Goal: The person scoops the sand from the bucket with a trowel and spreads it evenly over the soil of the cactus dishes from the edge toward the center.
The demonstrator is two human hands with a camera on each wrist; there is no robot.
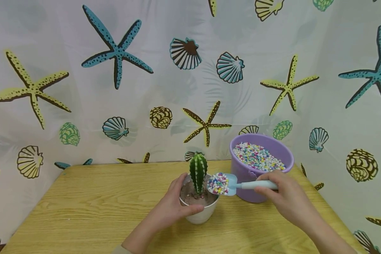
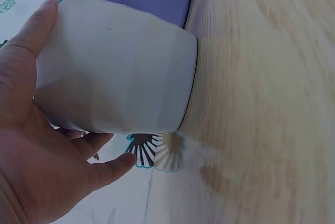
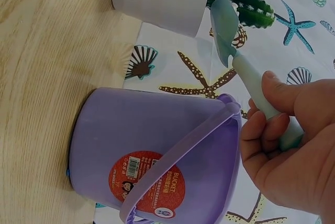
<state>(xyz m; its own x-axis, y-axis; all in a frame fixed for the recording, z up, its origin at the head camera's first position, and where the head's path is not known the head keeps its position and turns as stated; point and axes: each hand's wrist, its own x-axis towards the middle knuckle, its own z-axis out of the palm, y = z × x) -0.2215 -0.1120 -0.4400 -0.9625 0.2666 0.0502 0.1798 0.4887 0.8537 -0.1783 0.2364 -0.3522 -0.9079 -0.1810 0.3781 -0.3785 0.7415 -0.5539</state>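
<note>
A green cactus (image 1: 198, 173) stands upright in soil inside a white pot (image 1: 199, 216) on the table. My left hand (image 1: 174, 204) grips the pot at its left side, with the thumb across the near rim; the left wrist view shows the pot wall (image 2: 118, 67) between thumb and fingers. My right hand (image 1: 285, 194) holds a light blue scoop (image 1: 258, 185) by its handle. Multicoloured pebbles (image 1: 218, 183) fill the scoop's blade, which overlaps the pot's right rim. In the right wrist view, the fingers curl around the scoop handle (image 3: 256, 85) and the blade is beside the cactus.
A purple bucket (image 1: 251, 194) holding many more coloured pebbles (image 1: 257, 155) stands right of the pot, behind the scoop handle. Its carrying handle (image 3: 178, 153) hangs down over a red label. A curtain (image 1: 165, 88) printed with starfish and shells hangs behind the wooden table (image 1: 108, 201).
</note>
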